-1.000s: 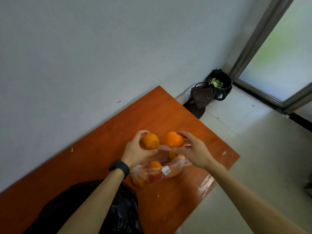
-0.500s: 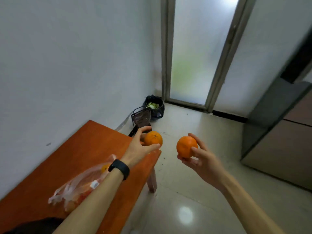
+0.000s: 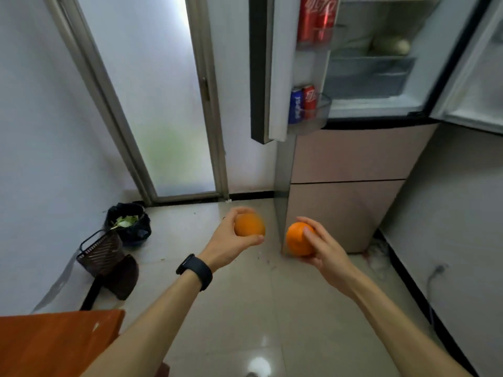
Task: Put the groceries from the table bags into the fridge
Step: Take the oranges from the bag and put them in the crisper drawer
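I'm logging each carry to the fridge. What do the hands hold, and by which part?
The left hand grips an orange, fingers over its top, thumb beneath. The right hand cups a second orange around its right side.

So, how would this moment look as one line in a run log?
left hand: holds first orange | right hand: holds second orange | fridge: doors open, ahead | status: neither yet inside

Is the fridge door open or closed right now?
Open. The tall pink fridge has its upper left door swung out, showing red and blue drink cans in its racks and the white shelves inside.
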Demonstrator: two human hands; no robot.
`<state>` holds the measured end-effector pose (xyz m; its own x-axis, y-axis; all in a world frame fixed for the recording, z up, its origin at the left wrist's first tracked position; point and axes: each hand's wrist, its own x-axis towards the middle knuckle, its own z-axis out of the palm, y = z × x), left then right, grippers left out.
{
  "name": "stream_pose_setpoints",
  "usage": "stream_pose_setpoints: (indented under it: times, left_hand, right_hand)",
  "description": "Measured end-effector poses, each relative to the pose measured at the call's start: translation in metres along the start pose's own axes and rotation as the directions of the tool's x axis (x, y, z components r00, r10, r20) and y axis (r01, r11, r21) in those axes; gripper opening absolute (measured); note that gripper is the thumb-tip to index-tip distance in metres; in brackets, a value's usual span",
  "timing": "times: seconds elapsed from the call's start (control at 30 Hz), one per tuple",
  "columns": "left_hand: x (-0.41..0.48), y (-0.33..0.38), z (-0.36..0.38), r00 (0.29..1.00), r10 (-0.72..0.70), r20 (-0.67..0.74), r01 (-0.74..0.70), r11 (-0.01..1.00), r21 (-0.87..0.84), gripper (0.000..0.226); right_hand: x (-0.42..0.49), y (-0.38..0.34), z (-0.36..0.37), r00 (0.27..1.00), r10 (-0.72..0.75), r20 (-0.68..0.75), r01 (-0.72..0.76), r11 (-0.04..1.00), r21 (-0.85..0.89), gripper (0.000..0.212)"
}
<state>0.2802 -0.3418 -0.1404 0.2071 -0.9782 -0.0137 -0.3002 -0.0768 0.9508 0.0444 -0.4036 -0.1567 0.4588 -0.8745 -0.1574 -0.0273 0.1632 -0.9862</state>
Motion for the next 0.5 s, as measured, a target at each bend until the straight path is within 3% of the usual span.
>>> stream_pose_setpoints:
  times: [0.17, 0.4, 0.5]
  left_hand:
    - [0.08, 0.031, 0.048, 0.992, 0.08, 0.097, -0.083, 0.996, 0.032, 0.057]
    - [0.222, 0.081, 0.115, 0.965, 0.173, 0.197, -0.187, 0.981, 0.054, 0.063]
    - [0.284, 0.106, 0.142, 0.957, 0.203, 0.209, -0.217, 0.975, 0.048, 0.067]
  right_hand:
    - [0.036, -0.018, -0.065, 0.98, -0.096, -0.177, 0.069, 0.985, -0.157, 0.029]
    - [0.121, -0.063, -0.163, 0.956, -0.103, -0.274, 0.012, 0.949, -0.315, 0.086]
    - [0.164, -0.088, -0.205, 0.951, -0.123, -0.284, 0.007, 0.925, -0.379, 0.089]
